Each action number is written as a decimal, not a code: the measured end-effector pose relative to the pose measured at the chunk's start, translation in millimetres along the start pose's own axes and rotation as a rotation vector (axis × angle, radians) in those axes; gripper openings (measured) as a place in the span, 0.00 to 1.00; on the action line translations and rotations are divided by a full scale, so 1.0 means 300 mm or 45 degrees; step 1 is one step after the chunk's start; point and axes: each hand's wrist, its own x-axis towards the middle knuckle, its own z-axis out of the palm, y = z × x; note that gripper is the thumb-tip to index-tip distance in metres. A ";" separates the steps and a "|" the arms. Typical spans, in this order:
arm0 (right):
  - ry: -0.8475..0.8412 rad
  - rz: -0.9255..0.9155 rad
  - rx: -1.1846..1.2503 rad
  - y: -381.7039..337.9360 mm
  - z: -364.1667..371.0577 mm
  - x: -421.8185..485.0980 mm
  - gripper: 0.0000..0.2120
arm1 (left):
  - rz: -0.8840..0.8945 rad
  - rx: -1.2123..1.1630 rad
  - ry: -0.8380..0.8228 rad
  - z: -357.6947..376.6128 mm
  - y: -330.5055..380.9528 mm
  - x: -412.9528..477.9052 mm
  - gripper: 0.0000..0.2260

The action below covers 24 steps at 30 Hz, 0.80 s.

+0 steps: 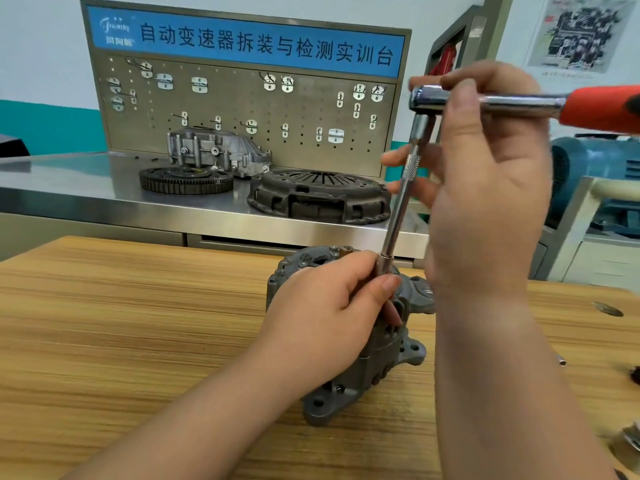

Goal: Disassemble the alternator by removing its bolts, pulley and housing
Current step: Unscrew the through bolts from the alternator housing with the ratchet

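Alternator (381,368) stands near the middle of a wood-grain table (138,323). It is a single dull grey cast body with vent slots and rounded mounting lugs with bored holes. The left hand (332,306) lies over its top, thumb and forefinger curled to pinch a small dark socket (382,265); the socket seems to sit on a bolt, though the thumb hides the joint. From the socket a slim polished extension bar (401,202) with a knurled band rises slightly tilted to the chrome head of one ratchet (502,100), whose handle runs right into an orange grip. The right hand (485,188) holds the ratchet at the head, forefinger hooked over the handle and the other fingers curled behind the bar.

Farther back, a brushed steel bench (86,181) carries three metal parts: a flat toothed ring (185,180) at left, a ribbed silver casting (218,150) behind it, and a round dark clutch cover (318,199) with radial fingers to the right. Behind them stands a grey pegboard (242,109) with many small white hooks, under a blue banner (242,43).
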 end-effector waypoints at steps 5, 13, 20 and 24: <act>0.000 -0.263 -0.366 0.003 0.011 -0.006 0.07 | 0.030 -0.024 0.027 0.003 -0.002 -0.003 0.14; -0.244 0.489 0.822 -0.020 0.018 -0.008 0.09 | 0.059 -0.050 0.012 0.002 -0.011 -0.009 0.13; -0.024 0.114 0.197 -0.005 0.015 -0.010 0.05 | -0.018 0.002 -0.004 0.003 -0.002 -0.002 0.16; -0.092 -0.470 -0.423 0.008 0.034 -0.013 0.09 | -0.033 -0.037 0.005 0.004 0.001 -0.005 0.17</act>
